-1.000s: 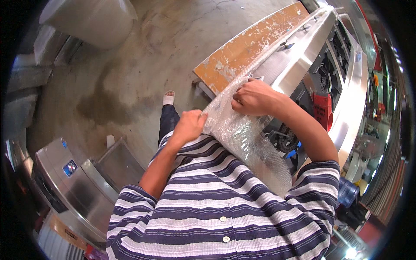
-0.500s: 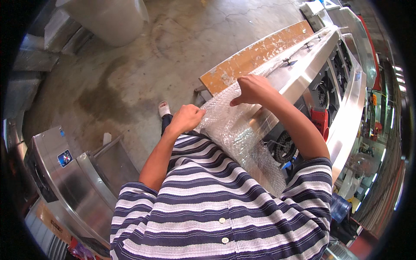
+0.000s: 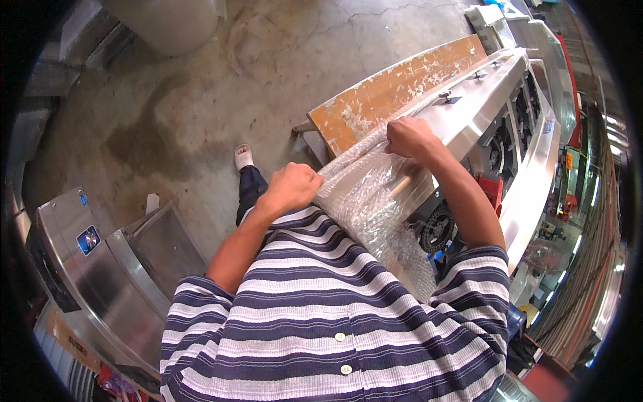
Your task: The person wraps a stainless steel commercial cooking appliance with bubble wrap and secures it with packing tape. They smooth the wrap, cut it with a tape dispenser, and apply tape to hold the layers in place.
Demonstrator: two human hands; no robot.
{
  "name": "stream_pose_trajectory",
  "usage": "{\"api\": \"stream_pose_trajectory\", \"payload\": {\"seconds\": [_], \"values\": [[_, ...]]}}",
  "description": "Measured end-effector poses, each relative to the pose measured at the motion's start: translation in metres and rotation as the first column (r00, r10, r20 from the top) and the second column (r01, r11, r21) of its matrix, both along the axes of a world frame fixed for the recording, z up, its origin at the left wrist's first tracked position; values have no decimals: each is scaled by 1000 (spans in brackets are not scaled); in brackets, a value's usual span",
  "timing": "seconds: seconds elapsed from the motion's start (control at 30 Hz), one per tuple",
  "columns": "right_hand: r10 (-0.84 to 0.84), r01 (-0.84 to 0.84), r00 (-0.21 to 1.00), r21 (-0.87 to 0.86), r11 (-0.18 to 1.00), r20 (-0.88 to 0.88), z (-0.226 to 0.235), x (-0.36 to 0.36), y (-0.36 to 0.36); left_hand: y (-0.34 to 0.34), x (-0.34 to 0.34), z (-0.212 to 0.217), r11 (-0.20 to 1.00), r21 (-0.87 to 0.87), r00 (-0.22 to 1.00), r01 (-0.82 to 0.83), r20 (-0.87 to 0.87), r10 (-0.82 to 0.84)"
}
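Observation:
A sheet of clear bubble wrap lies over the near end of a long stainless steel machine and hangs down toward my body. My left hand is closed on the sheet's left edge. Farther along that same edge, my right hand grips it in a fist. Between the two hands the edge runs fairly straight and looks bunched into a roll. Through the open side of the machine show a dark sprocket-like wheel and a red part.
Against the machine's far left side stands a worn orange-brown board with scraped white patches. A steel cabinet is at my lower left. Concrete floor stretches ahead, with a large pale bin at the upper left. Shelves of metal stock line the right.
My right hand has moved a little right and away along the edge, from thumb stretched to a closed fist. The wrap between my hands is pulled straighter. My left foot has shifted.

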State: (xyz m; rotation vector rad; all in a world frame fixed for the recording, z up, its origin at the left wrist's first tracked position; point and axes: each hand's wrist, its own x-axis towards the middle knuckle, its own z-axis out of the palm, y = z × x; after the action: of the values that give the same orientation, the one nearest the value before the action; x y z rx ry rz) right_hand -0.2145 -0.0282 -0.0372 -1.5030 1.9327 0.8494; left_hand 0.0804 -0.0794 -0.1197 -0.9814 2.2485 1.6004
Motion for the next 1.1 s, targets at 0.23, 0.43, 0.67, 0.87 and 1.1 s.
{"api": "stream_pose_trajectory", "payload": {"seconds": [0.23,0.43,0.67,0.87,1.1], "values": [[-18,16,1000,70,997,25,0,-8,-4,46,5,-6,997,-32,978,-70,-197,63],[-36,35,997,10,999,61,2,-15,0,55,8,8,970,135,933,-201,-274,232],[-26,30,999,-127,991,38,6,-18,9,38,6,3,881,365,921,-300,-130,367],[180,-116,980,-484,867,87,62,46,-17,40,3,-16,749,547,869,-374,-76,489],[481,-480,845,-67,875,235,-7,123,-23,34,4,-23,654,635,833,-412,-29,553]]}}
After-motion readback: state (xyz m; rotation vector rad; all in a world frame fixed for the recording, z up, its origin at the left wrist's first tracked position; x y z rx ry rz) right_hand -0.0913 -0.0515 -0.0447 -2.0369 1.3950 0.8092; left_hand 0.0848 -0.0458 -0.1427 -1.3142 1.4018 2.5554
